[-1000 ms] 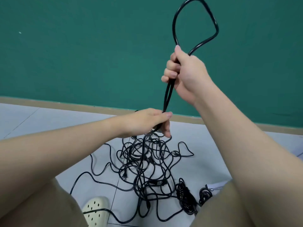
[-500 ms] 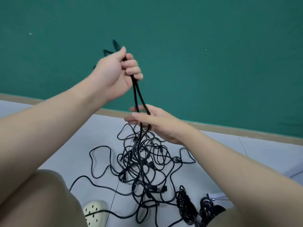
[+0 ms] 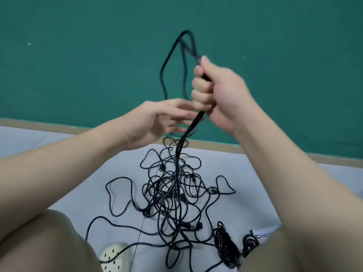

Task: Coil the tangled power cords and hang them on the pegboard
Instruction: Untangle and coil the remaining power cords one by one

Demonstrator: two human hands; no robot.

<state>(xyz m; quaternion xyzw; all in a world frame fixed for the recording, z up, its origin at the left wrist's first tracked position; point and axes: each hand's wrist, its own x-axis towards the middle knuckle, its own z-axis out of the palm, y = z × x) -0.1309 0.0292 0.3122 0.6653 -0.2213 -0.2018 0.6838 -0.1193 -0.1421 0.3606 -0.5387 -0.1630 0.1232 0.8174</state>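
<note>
A tangled heap of black power cords [image 3: 172,193] lies on the pale floor between my knees. My right hand [image 3: 222,95] grips a doubled length of black cord [image 3: 177,154] that rises from the heap. Above the fist, loops of that cord [image 3: 167,61] stand up against the green wall. Just left of and below the fist is my left hand [image 3: 157,118], motion-blurred, its fingers spread and straight, holding nothing. Its fingertips reach to the hanging cord; I cannot tell whether they touch it.
Two coiled black cords [image 3: 225,246] [image 3: 250,242] lie on the floor by my right knee. A cream perforated shoe [image 3: 115,256] sits at the bottom, with one cord across it. A tan baseboard [image 3: 275,152] runs under the green wall [image 3: 78,55]. No pegboard is in view.
Half a second ago my left hand held the cord high and my right hand was below it. Now my right hand grips the cord up high and my left hand has let go and dropped.
</note>
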